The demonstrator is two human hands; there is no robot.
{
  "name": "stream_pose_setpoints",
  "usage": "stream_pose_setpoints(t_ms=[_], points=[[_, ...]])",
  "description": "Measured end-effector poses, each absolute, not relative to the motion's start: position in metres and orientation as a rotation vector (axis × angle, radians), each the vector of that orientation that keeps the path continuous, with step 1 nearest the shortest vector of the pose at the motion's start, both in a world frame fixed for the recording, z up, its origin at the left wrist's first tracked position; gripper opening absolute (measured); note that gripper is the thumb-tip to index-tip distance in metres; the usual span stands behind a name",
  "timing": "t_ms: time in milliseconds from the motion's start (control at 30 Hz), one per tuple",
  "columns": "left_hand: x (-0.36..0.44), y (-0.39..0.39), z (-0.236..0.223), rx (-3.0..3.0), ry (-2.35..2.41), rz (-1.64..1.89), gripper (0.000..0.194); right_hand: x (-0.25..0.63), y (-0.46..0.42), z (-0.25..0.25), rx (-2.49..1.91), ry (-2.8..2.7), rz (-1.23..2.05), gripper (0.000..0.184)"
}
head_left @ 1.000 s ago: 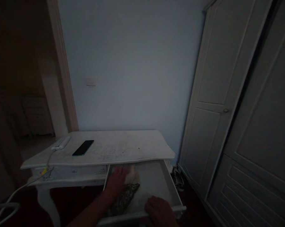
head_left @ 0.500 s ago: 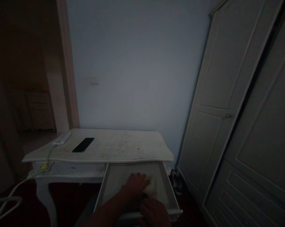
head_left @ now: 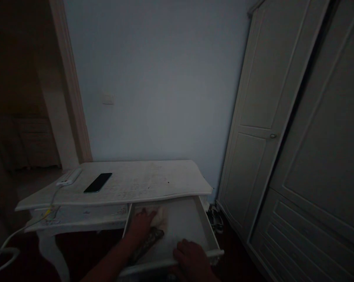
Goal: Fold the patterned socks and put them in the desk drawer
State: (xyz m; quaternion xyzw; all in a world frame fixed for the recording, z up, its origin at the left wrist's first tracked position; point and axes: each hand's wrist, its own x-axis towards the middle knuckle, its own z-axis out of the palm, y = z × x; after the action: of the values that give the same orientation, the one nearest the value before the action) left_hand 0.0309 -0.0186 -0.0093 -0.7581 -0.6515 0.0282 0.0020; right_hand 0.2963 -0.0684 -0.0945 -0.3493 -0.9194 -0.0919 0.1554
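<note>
A pulled-out white drawer (head_left: 184,223) juts from the right half of the desk. Inside it, at the left side, my left hand (head_left: 141,222) presses on a cloth (head_left: 161,217), its fingers closed on it. The cloth is pale, with a dark patterned part trailing toward the drawer's front. My right hand (head_left: 191,254) is at the drawer's front edge, fingers curled over the rim. The thumb of that hand is hard to make out in the dim light.
On the white desk (head_left: 147,176) lie a dark phone (head_left: 98,183) and a white power strip (head_left: 69,177), whose cable (head_left: 21,231) hangs off the left side. Shoes (head_left: 214,219) sit on the floor between desk and wardrobe (head_left: 253,156).
My left hand has slid the cloth from the right-middle of the drawer to its left side. My right hand stays at the front rim. The view has shifted slightly.
</note>
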Motion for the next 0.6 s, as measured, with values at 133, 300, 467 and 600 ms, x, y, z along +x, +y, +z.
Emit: stream_pose_setpoints(t_ms=[133,300,467,600], points=[[0.031,-0.011,0.002,-2.261,-2.153,0.07,0.052,0.293,-0.065,-0.099,-0.969,-2.59,-0.372,0.051],[0.059,0.009,0.008,-2.236,-2.215,0.068,0.04,0.289,-0.059,-0.109,-0.852,-2.504,-0.536,0.054],[0.104,0.023,0.005,-2.36,-2.161,0.01,0.041,0.284,-0.054,-0.12,-0.808,-2.443,-0.626,0.053],[0.138,0.037,0.008,-2.444,-2.122,-0.025,0.042,0.276,-0.046,-0.136,-0.785,-2.399,-0.708,0.044]])
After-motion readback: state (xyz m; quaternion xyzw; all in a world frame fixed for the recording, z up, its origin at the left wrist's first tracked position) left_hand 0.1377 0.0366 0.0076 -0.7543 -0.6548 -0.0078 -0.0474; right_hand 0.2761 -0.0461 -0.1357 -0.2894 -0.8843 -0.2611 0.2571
